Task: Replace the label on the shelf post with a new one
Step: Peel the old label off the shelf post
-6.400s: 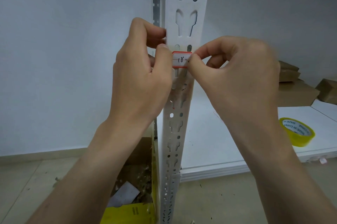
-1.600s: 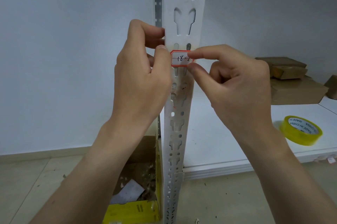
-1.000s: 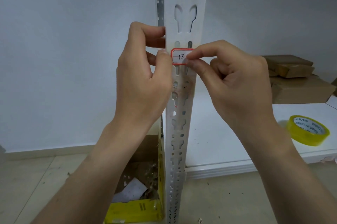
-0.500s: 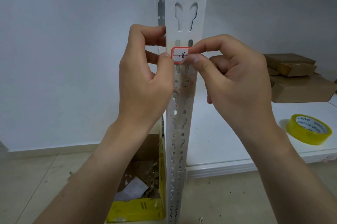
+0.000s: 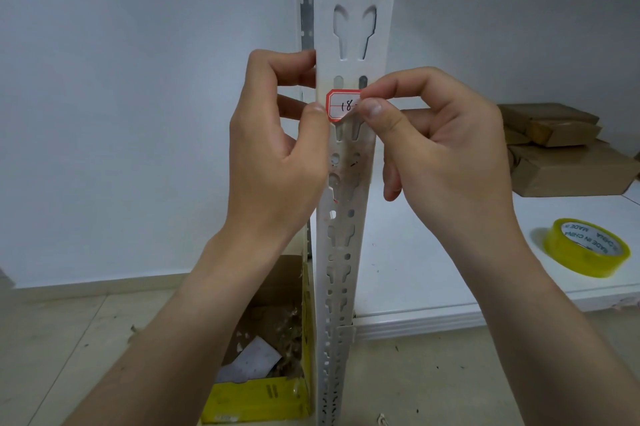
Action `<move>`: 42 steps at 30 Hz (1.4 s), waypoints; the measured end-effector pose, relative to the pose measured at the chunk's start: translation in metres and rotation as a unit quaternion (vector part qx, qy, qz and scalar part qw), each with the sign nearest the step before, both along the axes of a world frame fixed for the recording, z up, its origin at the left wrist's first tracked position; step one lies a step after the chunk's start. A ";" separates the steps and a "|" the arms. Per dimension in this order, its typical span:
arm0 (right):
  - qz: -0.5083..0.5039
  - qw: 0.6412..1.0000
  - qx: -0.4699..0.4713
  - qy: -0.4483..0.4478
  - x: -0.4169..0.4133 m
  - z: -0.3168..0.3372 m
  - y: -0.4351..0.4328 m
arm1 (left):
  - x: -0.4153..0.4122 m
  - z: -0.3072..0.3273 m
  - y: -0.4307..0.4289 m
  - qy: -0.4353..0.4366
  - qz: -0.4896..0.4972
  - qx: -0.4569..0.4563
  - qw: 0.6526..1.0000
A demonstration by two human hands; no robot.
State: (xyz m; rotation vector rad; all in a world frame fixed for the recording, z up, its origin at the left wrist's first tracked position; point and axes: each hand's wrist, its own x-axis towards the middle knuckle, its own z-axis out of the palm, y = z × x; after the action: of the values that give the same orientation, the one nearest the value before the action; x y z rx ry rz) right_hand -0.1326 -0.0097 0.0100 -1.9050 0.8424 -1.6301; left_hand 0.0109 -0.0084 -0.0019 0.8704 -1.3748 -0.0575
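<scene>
A white slotted shelf post [image 5: 349,238] stands upright in the middle of the view. A small white label [image 5: 341,106] with a red border and handwritten "18" sits on the post at chest height. My right hand [image 5: 440,151] pinches the label's right end between thumb and forefinger; that corner is lifted off the post. My left hand [image 5: 277,151] wraps the post's left edge, thumb tip touching the label's left end. Brownish glue marks stain the post just below the label.
A white shelf board [image 5: 433,273] runs to the right, carrying a roll of yellow tape [image 5: 585,247] and brown cardboard boxes [image 5: 568,155]. On the floor left of the post stands an open yellow carton [image 5: 256,398] with paper scraps. A plain wall lies behind.
My right thumb and forefinger have closed on the label's right end and its lower right corner now curls away from the post. My left hand has kept its hold.
</scene>
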 end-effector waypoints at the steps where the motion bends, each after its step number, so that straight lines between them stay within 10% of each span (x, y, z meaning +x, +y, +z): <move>1: 0.003 1.000 0.007 -0.005 0.000 0.000 0.000 | 0.000 0.000 0.000 0.001 -0.004 0.000 1.000; 26: 0.017 0.997 -0.001 -0.078 0.002 -0.001 0.003 | 0.003 -0.003 0.000 -0.026 -0.026 0.002 0.999; 35: -0.106 0.970 -0.170 0.135 -0.001 -0.008 -0.006 | 0.003 -0.003 0.001 -0.016 -0.042 0.004 0.999; 42: -0.142 0.960 -0.197 0.136 0.002 -0.010 -0.012 | 0.003 -0.003 0.001 -0.014 -0.050 0.004 0.999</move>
State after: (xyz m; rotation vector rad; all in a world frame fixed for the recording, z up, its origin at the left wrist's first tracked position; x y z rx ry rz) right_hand -0.1305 -0.0217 -0.0001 -2.4204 0.9973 -1.8377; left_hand 0.0143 -0.0072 -0.0046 0.8118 -1.4452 -0.1272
